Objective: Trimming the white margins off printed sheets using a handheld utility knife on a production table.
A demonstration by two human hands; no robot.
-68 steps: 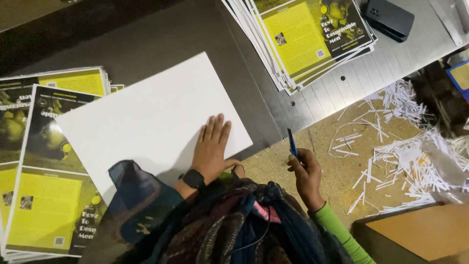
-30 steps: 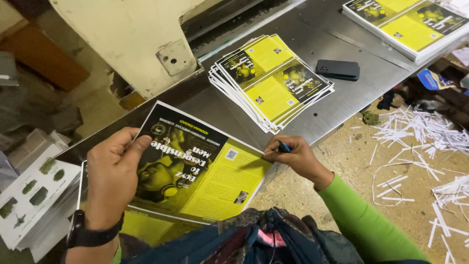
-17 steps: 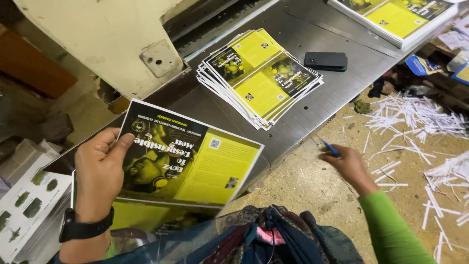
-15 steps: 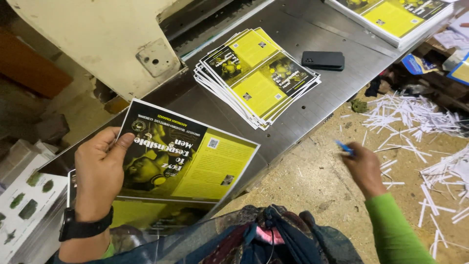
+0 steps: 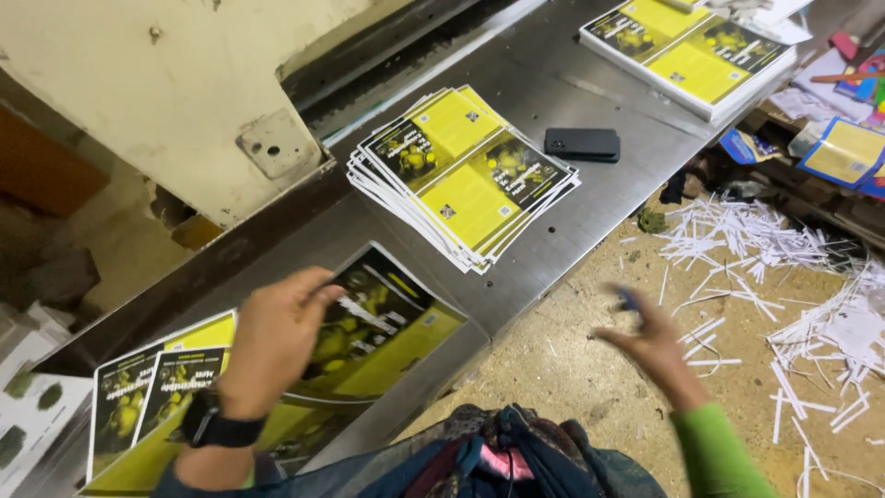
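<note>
1. My left hand (image 5: 277, 346) has hold of a printed sheet (image 5: 387, 332), black and yellow; my fingers are curled over its upper left edge, pinching it.
2. That sheet lies tilted over the near edge of the metal table (image 5: 572, 221), its lower right corner reaching toward the table's rim. It is blurred, so I cannot make out its print.
3. A dark watch (image 5: 214, 430) sits on my left wrist.
4. My right hand (image 5: 650, 341) is off the table, out over the floor, fingers partly spread. Something small and blue (image 5: 629, 299) shows at the fingertips; the hand is blurred, and I cannot tell how firmly it is gripped or what it is.
5. My right sleeve (image 5: 719, 452) is bright green.
6. Beneath and left of the held sheet lies a low pile of similar sheets (image 5: 138, 397), at the table's near left end.
7. Farther along the table sits a fanned stack of sheets (image 5: 461, 171), well apart from my hands.
8. Just right of that stack lies a dark phone (image 5: 581, 144), flat on the metal.
9. A third, squared pile (image 5: 691, 55) rests at the far right end of the table.
10. White paper strips (image 5: 756, 249) are scattered over the brown floor to my right.
</note>
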